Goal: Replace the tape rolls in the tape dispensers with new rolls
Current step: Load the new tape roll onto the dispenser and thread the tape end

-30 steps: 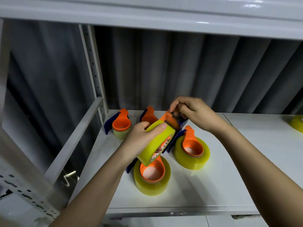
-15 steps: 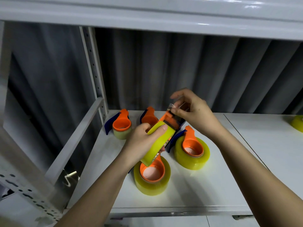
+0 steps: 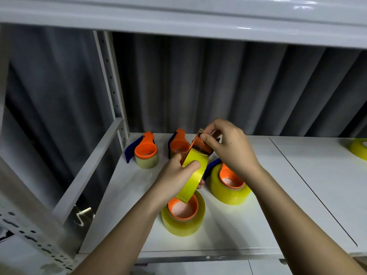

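No readable text, label, brand or number shows on anything here.

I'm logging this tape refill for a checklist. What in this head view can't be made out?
- Held dispenser's cutter end: covered by the right hand, so the tape threading is unreadable.
- Held roll's core: seen edge-on, wrapped by the left hand.
- Back dispenser: partly behind the hands; its roll is hidden.
- Roll at far right: cut off by the frame edge.
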Action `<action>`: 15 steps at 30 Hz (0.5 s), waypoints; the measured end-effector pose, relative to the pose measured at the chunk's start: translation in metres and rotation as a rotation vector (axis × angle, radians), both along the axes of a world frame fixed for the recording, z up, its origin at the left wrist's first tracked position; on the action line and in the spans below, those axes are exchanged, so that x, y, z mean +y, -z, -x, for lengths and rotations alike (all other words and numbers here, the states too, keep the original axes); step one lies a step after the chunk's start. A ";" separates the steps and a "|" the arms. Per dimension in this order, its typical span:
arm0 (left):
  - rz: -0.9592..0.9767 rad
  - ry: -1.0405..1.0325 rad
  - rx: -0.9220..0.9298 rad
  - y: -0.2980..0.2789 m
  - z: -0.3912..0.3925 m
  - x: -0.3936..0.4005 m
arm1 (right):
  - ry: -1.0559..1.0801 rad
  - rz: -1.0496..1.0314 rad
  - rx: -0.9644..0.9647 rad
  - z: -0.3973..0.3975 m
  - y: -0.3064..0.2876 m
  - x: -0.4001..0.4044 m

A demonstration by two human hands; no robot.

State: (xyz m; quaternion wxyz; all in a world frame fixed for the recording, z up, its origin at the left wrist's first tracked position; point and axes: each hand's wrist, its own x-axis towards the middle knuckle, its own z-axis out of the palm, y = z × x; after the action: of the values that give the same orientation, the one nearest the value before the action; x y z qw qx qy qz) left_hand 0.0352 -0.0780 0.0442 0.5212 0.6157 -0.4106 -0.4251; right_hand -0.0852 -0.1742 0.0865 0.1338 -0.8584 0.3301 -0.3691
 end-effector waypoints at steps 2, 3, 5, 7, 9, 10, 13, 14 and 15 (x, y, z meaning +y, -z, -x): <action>0.021 -0.062 0.017 0.002 0.001 -0.001 | -0.045 -0.120 -0.021 -0.002 -0.001 0.002; 0.029 -0.084 0.020 0.003 0.003 0.000 | -0.062 -0.170 -0.037 -0.002 -0.001 0.003; 0.040 -0.119 0.029 0.004 0.004 0.001 | -0.110 -0.254 -0.065 -0.002 -0.005 0.003; 0.035 -0.135 0.009 0.004 0.005 0.003 | -0.175 -0.318 -0.035 0.002 -0.012 0.001; 0.027 -0.137 -0.043 0.005 0.005 0.004 | -0.197 -0.314 0.064 0.008 -0.019 -0.005; 0.023 -0.135 -0.073 0.006 0.005 0.004 | -0.183 -0.284 0.110 0.009 -0.021 -0.008; 0.017 -0.146 -0.091 0.007 0.004 0.003 | -0.057 -0.058 0.157 0.006 -0.013 -0.009; 0.022 -0.145 -0.091 0.007 0.004 0.003 | -0.007 0.044 0.150 0.004 -0.009 -0.007; 0.026 -0.140 -0.101 0.007 0.003 0.003 | 0.036 0.131 0.123 0.004 -0.005 -0.006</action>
State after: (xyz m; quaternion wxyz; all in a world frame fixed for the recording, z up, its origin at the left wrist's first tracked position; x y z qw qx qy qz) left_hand 0.0320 -0.0749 0.0371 0.5364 0.6567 -0.3979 -0.3503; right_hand -0.0888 -0.1802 0.0910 0.0504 -0.8804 0.3281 -0.3388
